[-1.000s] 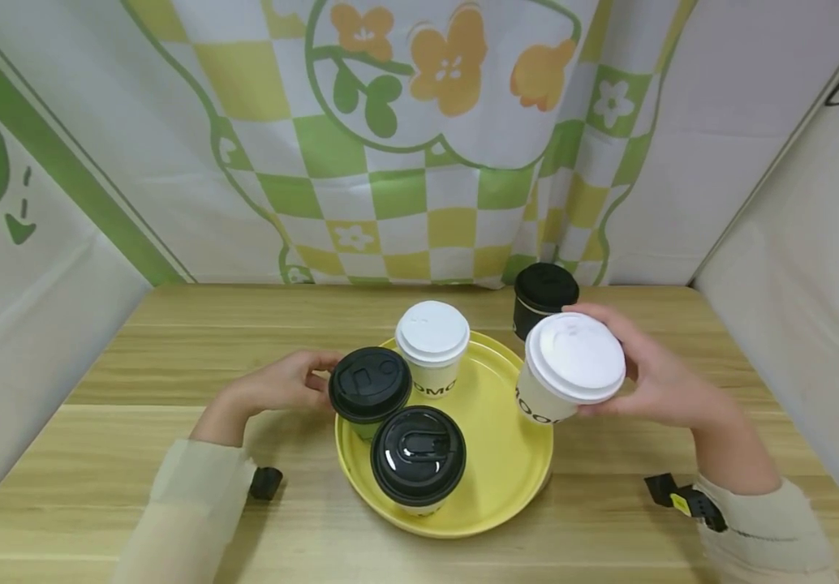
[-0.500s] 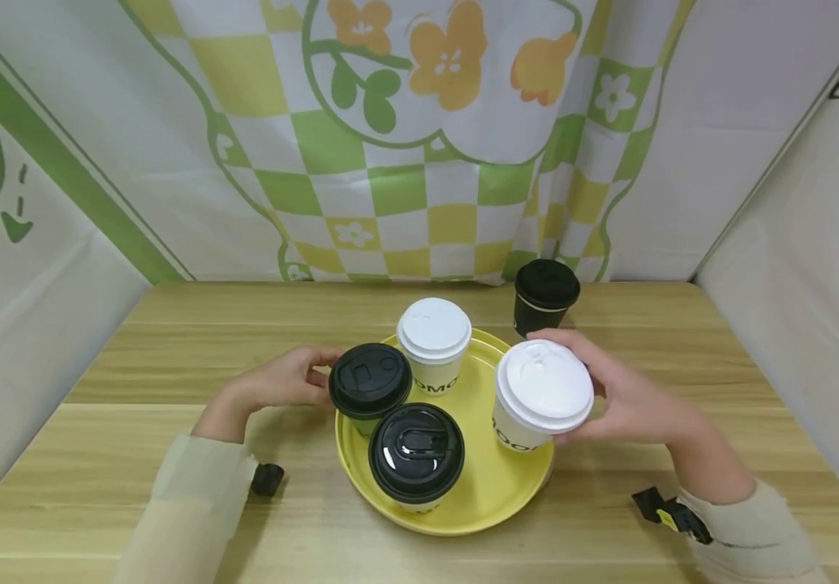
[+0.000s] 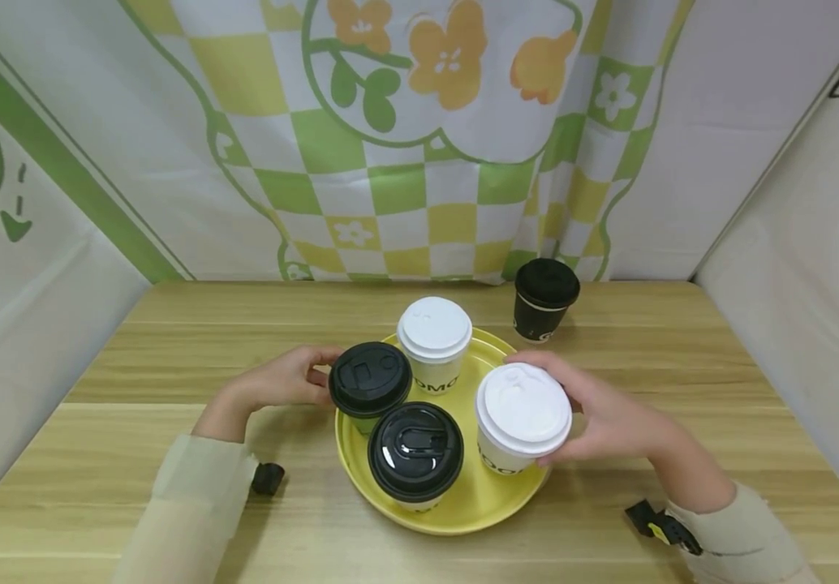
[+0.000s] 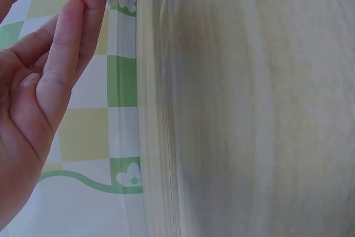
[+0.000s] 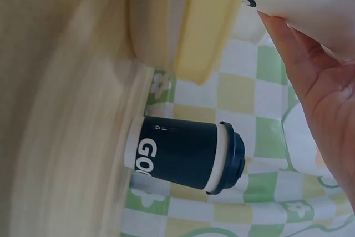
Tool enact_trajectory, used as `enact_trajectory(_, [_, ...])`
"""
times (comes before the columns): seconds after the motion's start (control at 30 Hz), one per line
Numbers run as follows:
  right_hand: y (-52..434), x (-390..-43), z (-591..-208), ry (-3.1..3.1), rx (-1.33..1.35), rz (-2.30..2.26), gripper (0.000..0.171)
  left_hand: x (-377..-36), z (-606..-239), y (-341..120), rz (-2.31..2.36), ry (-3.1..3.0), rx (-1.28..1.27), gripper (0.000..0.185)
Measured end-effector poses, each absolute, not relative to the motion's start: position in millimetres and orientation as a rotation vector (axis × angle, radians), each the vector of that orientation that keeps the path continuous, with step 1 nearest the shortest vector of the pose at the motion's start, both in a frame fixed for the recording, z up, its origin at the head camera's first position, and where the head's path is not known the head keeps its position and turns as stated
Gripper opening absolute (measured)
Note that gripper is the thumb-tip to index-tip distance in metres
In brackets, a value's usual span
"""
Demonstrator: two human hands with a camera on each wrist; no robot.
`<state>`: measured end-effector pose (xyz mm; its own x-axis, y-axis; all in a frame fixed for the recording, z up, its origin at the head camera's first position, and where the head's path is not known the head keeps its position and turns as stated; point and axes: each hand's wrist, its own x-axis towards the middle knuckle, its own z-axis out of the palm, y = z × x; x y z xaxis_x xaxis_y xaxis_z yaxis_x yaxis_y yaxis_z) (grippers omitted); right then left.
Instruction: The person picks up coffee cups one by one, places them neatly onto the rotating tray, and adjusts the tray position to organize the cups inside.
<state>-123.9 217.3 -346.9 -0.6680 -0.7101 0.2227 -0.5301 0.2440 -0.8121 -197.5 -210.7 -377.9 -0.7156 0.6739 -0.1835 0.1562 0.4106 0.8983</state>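
Head view: my right hand [image 3: 613, 418] grips white-lidded cup [image 3: 520, 418] over yellow tray [image 3: 496, 495]; left hand [image 3: 284, 380], fingers relaxed, touches the tray's left rim.

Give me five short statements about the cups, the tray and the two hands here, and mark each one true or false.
1. The right hand grips a white-lidded cup. True.
2. The dark cup with a black lid stands on the yellow tray. False: it stands on the table, behind the tray.
3. Two black-lidded cups are on the tray. True.
4. The left hand holds a cup in the air. False: it rests at the tray's left edge, beside a black-lidded cup.
5. The tray is green. False: it is yellow.
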Motion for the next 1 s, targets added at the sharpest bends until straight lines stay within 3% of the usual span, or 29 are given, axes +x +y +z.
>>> enact_trajectory(1.0, [208,-114,-363,2.28,-1.134,-1.358,0.097,-196,-380,-208,1.312,2.123,0.722,0.06])
